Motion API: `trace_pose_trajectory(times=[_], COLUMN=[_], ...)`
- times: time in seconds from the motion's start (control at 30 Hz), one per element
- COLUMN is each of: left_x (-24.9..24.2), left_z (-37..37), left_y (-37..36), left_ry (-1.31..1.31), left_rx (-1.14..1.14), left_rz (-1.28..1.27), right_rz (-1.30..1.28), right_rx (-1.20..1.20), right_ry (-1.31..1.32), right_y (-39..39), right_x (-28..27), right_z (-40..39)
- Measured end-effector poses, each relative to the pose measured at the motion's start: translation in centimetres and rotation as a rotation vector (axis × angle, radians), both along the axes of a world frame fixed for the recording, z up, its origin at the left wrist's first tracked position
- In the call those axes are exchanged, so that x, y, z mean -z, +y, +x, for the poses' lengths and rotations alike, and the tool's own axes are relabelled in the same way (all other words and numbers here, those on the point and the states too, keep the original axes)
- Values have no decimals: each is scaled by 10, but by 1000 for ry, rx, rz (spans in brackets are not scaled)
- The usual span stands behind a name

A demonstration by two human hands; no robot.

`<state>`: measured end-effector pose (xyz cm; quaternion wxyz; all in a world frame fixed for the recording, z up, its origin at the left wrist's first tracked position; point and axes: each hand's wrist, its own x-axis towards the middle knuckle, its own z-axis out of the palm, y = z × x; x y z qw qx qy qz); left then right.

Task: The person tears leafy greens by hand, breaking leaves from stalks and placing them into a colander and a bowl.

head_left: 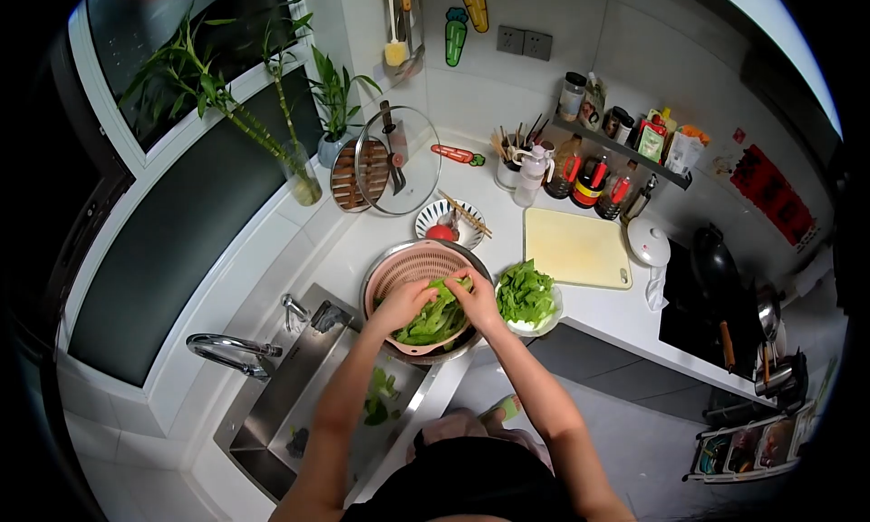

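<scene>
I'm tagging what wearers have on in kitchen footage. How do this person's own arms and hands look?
The left hand and right hand wear no gloves. The left arm and right arm show no sleeves or wristwear. A plain black garment covers the torso. Small rings can't be ruled out.

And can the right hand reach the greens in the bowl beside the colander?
Probably yes: the right hand is close to that bowl of greens, with nothing tall between. It would likely have to let go of the leaves in the pink colander first.
</scene>
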<state>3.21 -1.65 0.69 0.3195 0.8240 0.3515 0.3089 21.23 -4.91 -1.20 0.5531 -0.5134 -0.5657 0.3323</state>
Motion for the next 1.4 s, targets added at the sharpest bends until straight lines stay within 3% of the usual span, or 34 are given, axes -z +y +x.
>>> trace_pose_trajectory(times=[0.03, 0.07, 0.13, 0.27, 0.47, 0.53, 0.67, 0.8, 0.87, 0.9, 0.97, 1.0, 1.07, 1.2, 1.3, 1.4], left_x=[2, 9, 30, 31, -3, -15, -11, 14, 18, 23, 41, 47, 31, 10, 7, 4], left_z=[-1, 0, 2, -25, -3, 4, 9, 10, 9, 8, 1, -7, -22, -11, -12, -9], left_y=[1, 3, 11, 32, 8, 0, -5, 4, 6, 10, 23, 35, 31, 13, 8, 6], left_ry=[43, 42, -515, -658, -212, -28, -80, -101, -192, -193, -999, -1124, -863, -601, -453, -358], left_rx=[28, 30, -262, -388, -105, -61, -9, -21, -78, -80, -214, -213, -182, -172, -40, -117], left_rz=[-204, -203, -738, -698, -423, 171, -9, 113, -154, -154, -868, -853, -801, -874, -1005, -1048], right_rz=[-46, -92, -129, -209, -289, -248, -205, -233, -248, -250, -195, -196, -194, -204, -207, -38], right_rx=[-7, -15, -18, -53, -192, -176, -139, -120, -100, -102, -98, -98, -139, -208, -186, -209], right_ry=[9, 17, 84, 252, 323, 291, 225, 190, 141, 139, 218, 219, 313, 320, 214, -7], right_y=[0, 0, 2, 3, 6, 6, 5, 1, -5, -5, -3, -4, -4, 1, 4, 4], right_x=[2, 4, 6, 10, 15, 20, 11, 0, -13, -12, -10, -7, -3, -4, -8, -7], right_z=[1, 3, 1, 1, -6, -8, -7, -6, -9, -9, -9, -8, -3, -2, 3, 3])
